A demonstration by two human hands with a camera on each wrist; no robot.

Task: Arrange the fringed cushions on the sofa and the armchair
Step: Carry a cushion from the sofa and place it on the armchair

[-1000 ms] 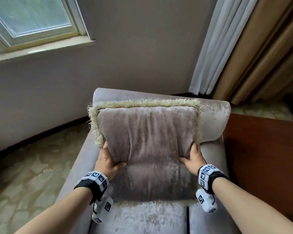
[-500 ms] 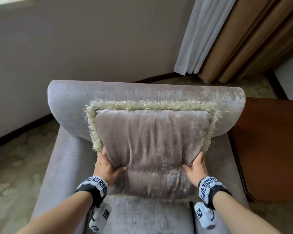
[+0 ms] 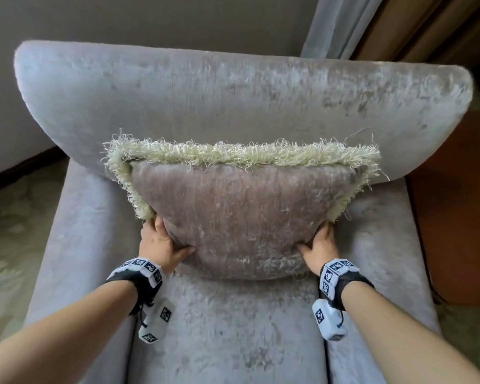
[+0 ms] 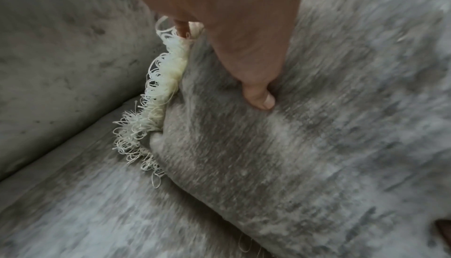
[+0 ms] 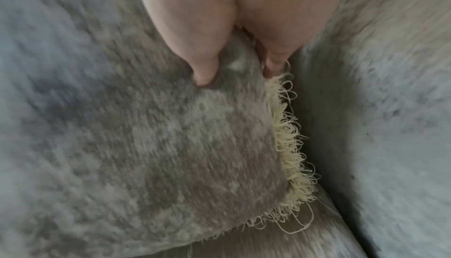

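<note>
A taupe velvet cushion (image 3: 244, 217) with a pale yellow-green fringe (image 3: 233, 152) stands upright on the grey velvet armchair (image 3: 233, 90), its top leaning toward the backrest. My left hand (image 3: 161, 242) grips its lower left edge, thumb pressed into the front (image 4: 258, 98) and fingers behind the fringe (image 4: 158, 88). My right hand (image 3: 317, 245) grips the lower right edge the same way, thumb on the front (image 5: 202, 77), fingers behind the fringe (image 5: 290, 136). The cushion's bottom edge meets the seat (image 3: 227, 328).
Padded arms (image 3: 67, 245) flank the seat on both sides. A reddish-brown wooden surface (image 3: 460, 217) stands right of the armchair. Curtains (image 3: 372, 23) hang behind at the upper right, and patterned carpet (image 3: 9, 225) lies to the left.
The cushion has come down from in front of the backrest onto the seat, both hands still holding its lower edges. The view has tilted downward and closer; the window is out of sight.
</note>
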